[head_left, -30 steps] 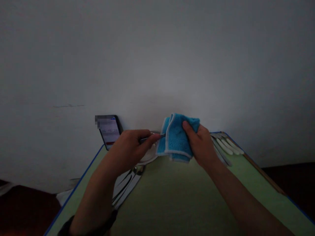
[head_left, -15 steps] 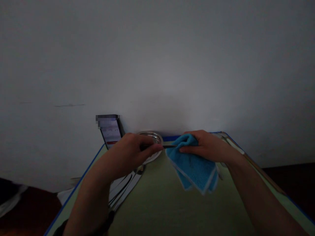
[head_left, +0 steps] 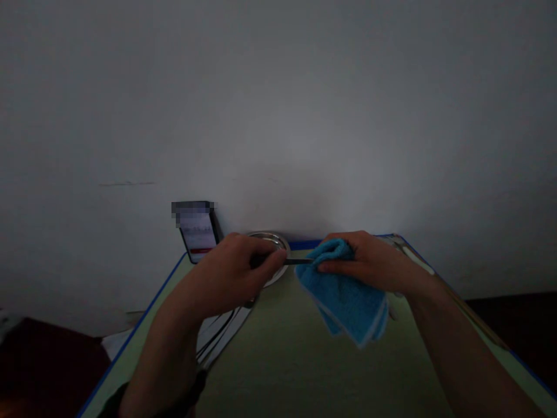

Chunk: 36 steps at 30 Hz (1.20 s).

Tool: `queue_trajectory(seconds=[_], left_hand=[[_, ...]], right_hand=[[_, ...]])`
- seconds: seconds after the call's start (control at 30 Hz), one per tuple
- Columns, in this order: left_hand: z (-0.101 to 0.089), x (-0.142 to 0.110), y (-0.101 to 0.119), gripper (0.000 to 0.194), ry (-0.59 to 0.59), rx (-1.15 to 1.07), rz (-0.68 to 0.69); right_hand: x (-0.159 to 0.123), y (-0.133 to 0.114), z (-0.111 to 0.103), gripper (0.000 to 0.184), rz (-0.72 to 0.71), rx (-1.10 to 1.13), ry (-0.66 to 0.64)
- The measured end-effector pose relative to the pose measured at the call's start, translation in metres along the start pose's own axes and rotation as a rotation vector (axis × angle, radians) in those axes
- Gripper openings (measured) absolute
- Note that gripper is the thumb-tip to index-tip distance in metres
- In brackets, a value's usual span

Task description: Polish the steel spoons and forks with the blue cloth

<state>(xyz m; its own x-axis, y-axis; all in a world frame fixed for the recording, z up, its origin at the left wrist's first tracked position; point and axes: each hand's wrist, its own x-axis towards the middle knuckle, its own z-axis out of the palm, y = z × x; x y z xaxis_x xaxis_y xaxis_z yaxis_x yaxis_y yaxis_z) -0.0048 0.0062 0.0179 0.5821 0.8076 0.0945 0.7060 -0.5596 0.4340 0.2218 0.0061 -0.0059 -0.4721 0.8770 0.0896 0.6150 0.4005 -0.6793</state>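
My left hand [head_left: 243, 264] is closed in a pinch on a thin, flat metal utensil [head_left: 299, 261]. Only a short stretch of its stem shows between my hands, so its kind cannot be made out. A blue cloth [head_left: 348, 302] with a pale edge is gripped in my right hand [head_left: 372, 258]. The folded top of the cloth wraps around the utensil's right end and hides it, while the lower corners hang down over the table. Behind my left hand, a round shiny metal plate [head_left: 278, 277] is partly covered by the fingers.
A phone [head_left: 199, 235] leans against the wall at the back left. Beneath my left forearm, white strips with dark lines [head_left: 221, 331] lie on the green table [head_left: 313, 366], which has a blue edge. Partly hidden utensils, one with a white handle [head_left: 418, 259], lie along the right side.
Both hands keep their hold on the utensil and the cloth. The cloth's hanging corners have shifted slightly, and the whole view has moved a little.
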Motion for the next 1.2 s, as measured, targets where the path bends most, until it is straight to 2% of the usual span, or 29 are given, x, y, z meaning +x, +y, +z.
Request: queue_trajectory(seconds=[0.07, 0.17, 0.23, 0.3, 0.47, 0.6, 0.73, 0.83, 1.03, 1.2], left_hand=[[0.0, -0.001, 0.0, 0.037, -0.015, -0.001, 0.012], [0.002, 0.0, 0.002, 0.038, -0.066, 0.026, 0.036], [0.005, 0.003, 0.005, 0.038, -0.13, 0.042, 0.065], [0.009, 0.006, 0.008, 0.039, -0.182, 0.05, 0.108], [0.014, 0.01, 0.014, 0.038, -0.193, 0.066, 0.154], [0.009, 0.005, 0.005, 0.027, -0.159, -0.023, 0.17], [0.001, -0.002, -0.006, 0.026, -0.179, -0.118, 0.102], [-0.004, -0.005, -0.01, 0.028, -0.183, -0.169, 0.08], [-0.009, -0.006, -0.017, 0.033, -0.123, -0.094, -0.041], [-0.007, -0.007, -0.014, 0.035, -0.121, -0.113, 0.007]], right_hand=[[-0.002, -0.001, -0.001, 0.027, 0.006, 0.005, -0.039], [-0.004, -0.005, -0.002, 0.029, -0.016, 0.006, -0.21], [-0.004, -0.009, -0.001, 0.027, -0.088, -0.002, -0.325], [-0.002, -0.012, 0.002, 0.027, -0.159, -0.021, -0.355], [0.002, -0.014, 0.006, 0.027, -0.185, -0.104, -0.256], [0.001, -0.008, 0.001, 0.024, -0.152, -0.078, -0.228], [-0.004, 0.0, -0.01, 0.025, -0.037, -0.014, -0.161], [-0.009, 0.007, -0.019, 0.023, -0.002, -0.017, -0.092], [-0.012, 0.013, -0.025, 0.023, 0.037, -0.109, 0.058], [-0.011, 0.01, -0.022, 0.025, 0.048, -0.029, 0.126]])
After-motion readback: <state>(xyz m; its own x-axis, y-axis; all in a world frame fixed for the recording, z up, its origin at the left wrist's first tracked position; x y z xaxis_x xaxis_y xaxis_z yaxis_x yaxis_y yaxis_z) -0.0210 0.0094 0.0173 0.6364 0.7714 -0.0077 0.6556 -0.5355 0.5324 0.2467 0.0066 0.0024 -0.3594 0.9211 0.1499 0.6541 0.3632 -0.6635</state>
